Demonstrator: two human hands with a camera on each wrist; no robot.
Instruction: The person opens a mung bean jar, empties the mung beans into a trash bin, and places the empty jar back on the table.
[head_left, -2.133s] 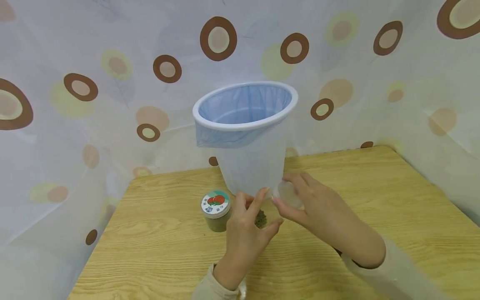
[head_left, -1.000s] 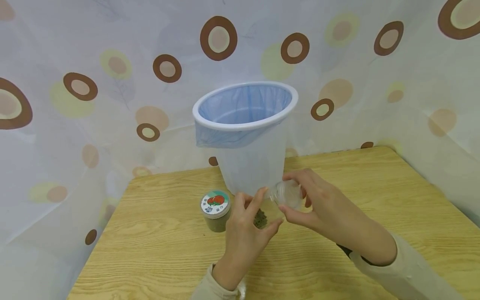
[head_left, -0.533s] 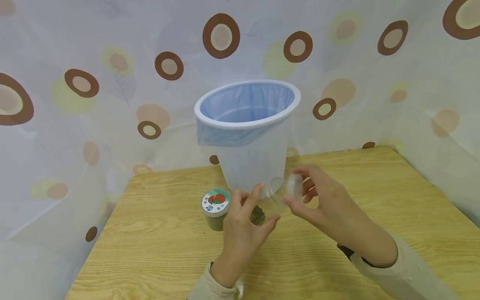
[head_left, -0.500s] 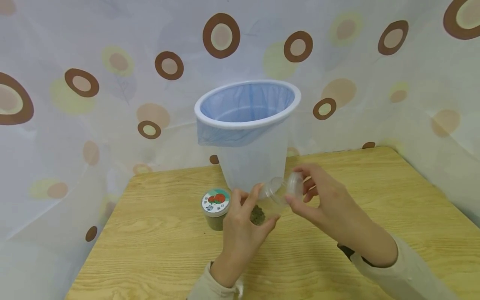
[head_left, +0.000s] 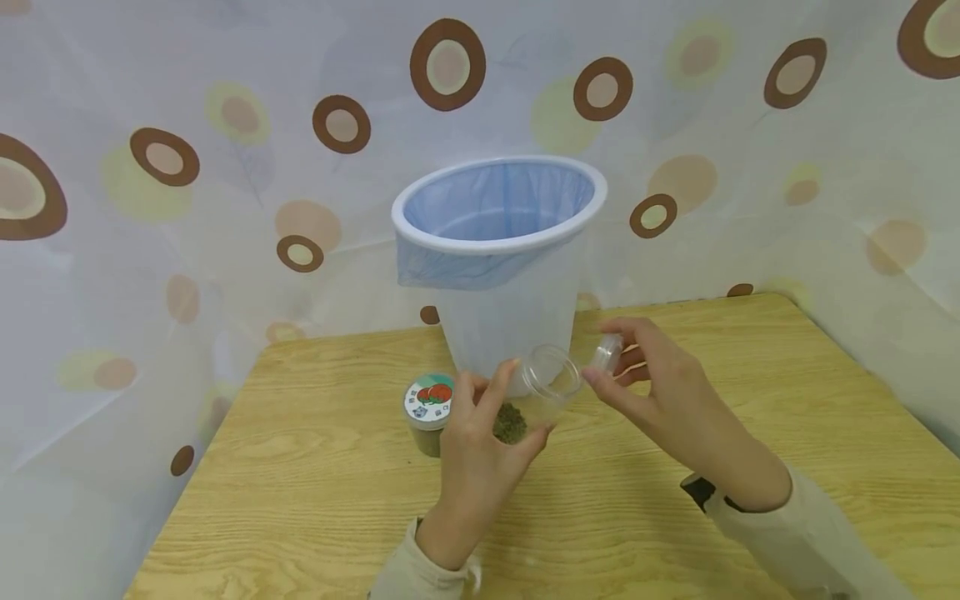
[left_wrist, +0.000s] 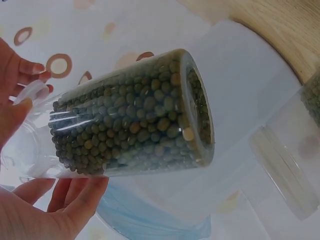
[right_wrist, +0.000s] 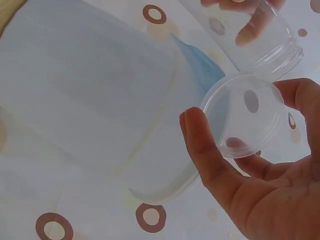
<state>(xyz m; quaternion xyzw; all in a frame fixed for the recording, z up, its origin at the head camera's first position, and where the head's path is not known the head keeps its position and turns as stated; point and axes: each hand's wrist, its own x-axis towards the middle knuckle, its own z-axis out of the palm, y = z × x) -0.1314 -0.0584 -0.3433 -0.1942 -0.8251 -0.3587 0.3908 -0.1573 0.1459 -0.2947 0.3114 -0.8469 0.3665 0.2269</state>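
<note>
My left hand [head_left: 480, 458] grips a clear plastic jar [head_left: 551, 375], tilted, its uncovered mouth toward the right. Small round green beans [left_wrist: 120, 115], like mung beans, fill much of it in the left wrist view. My right hand [head_left: 671, 392] pinches a clear round lid [right_wrist: 245, 115] by its edge between thumb and fingers. In the head view the lid stands on edge, a short gap away from the jar's mouth. Left of my left hand, a second jar [head_left: 427, 433] with greenish contents stands on the table, its lid label [head_left: 430, 396] showing red fruit.
A white bin [head_left: 517, 317] lined with a blue bag [head_left: 450, 267] stands behind my hands at the back of the wooden table [head_left: 300, 483]. A patterned sheet [head_left: 262, 167] hangs behind and beside the table.
The lid has come off the jar's mouth and moved right and up with my right hand, turning on edge. The left hand has shifted slightly left, still gripping the jar.
</note>
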